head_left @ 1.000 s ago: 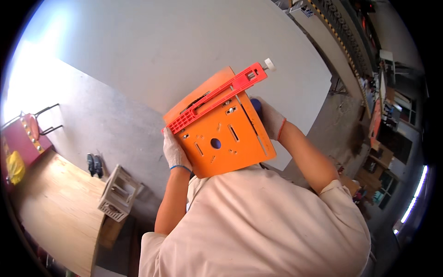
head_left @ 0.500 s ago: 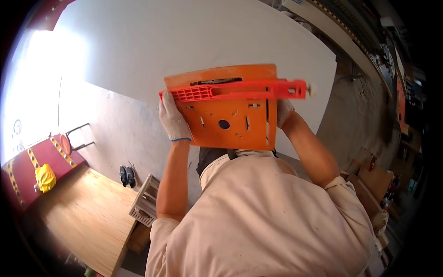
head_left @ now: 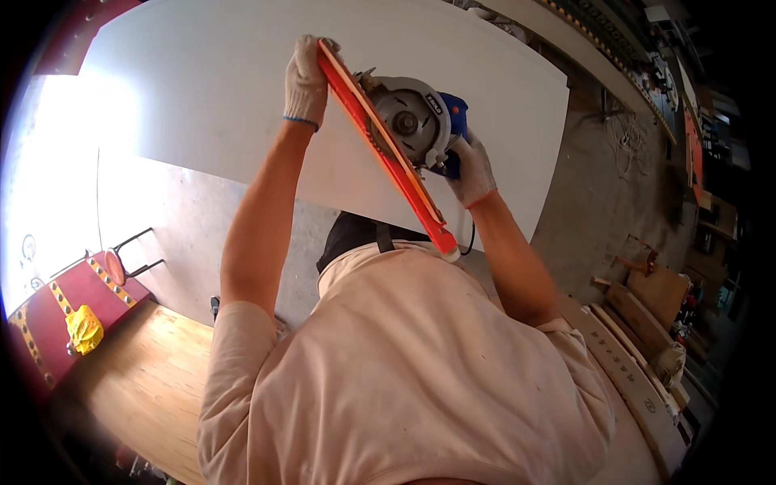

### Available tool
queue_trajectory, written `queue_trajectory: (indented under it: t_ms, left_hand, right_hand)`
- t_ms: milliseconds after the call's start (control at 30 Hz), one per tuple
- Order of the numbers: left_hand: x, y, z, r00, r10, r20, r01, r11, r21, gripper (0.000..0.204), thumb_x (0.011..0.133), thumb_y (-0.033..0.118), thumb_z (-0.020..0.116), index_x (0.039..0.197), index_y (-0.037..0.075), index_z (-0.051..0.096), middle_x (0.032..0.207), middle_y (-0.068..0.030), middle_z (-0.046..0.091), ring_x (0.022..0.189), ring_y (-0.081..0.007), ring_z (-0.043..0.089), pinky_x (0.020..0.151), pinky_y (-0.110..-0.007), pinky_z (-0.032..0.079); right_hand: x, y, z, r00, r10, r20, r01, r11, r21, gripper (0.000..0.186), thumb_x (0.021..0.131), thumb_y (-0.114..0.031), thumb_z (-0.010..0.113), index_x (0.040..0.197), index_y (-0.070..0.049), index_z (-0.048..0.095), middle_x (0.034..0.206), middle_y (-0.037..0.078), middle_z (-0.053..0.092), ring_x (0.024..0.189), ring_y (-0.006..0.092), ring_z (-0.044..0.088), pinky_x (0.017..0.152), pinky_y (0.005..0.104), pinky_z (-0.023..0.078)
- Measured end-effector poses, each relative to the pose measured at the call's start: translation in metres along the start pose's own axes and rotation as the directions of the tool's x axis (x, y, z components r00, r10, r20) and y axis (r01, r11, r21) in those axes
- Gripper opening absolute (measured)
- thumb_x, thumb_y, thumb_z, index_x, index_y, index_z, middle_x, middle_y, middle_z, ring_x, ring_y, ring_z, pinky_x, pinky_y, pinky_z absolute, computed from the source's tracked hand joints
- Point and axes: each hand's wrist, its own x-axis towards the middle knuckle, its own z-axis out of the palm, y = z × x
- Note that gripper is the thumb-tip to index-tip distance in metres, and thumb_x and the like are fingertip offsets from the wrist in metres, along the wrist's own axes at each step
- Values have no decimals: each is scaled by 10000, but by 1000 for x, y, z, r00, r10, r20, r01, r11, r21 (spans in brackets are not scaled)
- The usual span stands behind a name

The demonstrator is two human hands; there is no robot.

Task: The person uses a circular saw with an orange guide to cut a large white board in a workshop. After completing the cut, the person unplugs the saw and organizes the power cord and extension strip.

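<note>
My left hand [head_left: 305,81], in a white knit glove with a blue cuff, grips the upper end of an orange base plate [head_left: 428,207] with a red guide [head_left: 388,158] along it, seen tilted nearly edge-on. A circular saw [head_left: 416,121] with grey blade guard and blue body is mounted on the plate, its blade face showing. My right hand [head_left: 473,171], gloved with a red-edged cuff, holds the saw by its blue rear part; its fingertips are hidden behind the tool. A black cord hangs below the saw. All this is held over a large white board [head_left: 202,97].
At the lower left are a plywood surface [head_left: 137,380] and a maroon surface [head_left: 40,356] with yellow strips and a yellow bag [head_left: 84,330]. A stool [head_left: 115,267] stands left. Boards [head_left: 647,339] lean at lower right; a coiled cable [head_left: 626,141] and long workbench [head_left: 598,65] are at right.
The plate has swung from lying face-up across my view to edge-on, exposing the saw. My left hand has moved up and away from me; the view has shifted.
</note>
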Motion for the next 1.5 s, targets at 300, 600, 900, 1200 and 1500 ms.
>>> queue_trajectory:
  t_ms: [300,600,900,1200,1500]
  left_hand:
    - [15,-17,18,980,-192,49,198,963,-182,680,1089,653,502,1108,6,712,994,-86,706,948,-192,644,908,-359,521]
    - [30,-40,10,990,-140,-7,139,987,-76,619,1099,607,536,1210,22,705,996,-123,728,957,-240,699,959,-379,546]
    - [13,-6,6,991,-131,11,131,991,13,591,1098,527,605,1347,-6,664,1183,-118,714,1187,-215,673,1112,-390,519]
    - [0,2,20,995,-40,-92,50,992,112,590,1118,490,562,1429,-3,650,1379,-178,709,1289,-282,658,1133,-394,486]
    - [-205,31,55,984,-162,72,149,975,163,730,1109,202,644,1676,-110,306,1676,-260,477,1560,-334,467,1246,-438,405]
  right_hand:
    - [33,30,-24,999,-22,-40,22,1000,-2,262,939,-70,636,1180,29,663,967,83,691,805,146,636,762,295,539]
    - [34,35,-41,983,-177,52,174,792,-586,465,994,-332,665,1195,86,680,1069,176,757,1028,245,721,965,384,548]
    - [-17,-8,-29,952,-290,-93,93,566,-819,518,1049,-333,642,1375,68,684,1090,167,791,1008,234,763,904,371,603]
    - [-12,-47,-17,895,387,223,-276,872,-404,400,1089,-346,612,1243,9,714,1018,62,754,761,113,676,606,266,504]
    - [24,-35,-40,640,549,537,-360,832,-422,405,1116,-380,595,1251,-23,731,973,7,725,754,86,635,587,230,455]
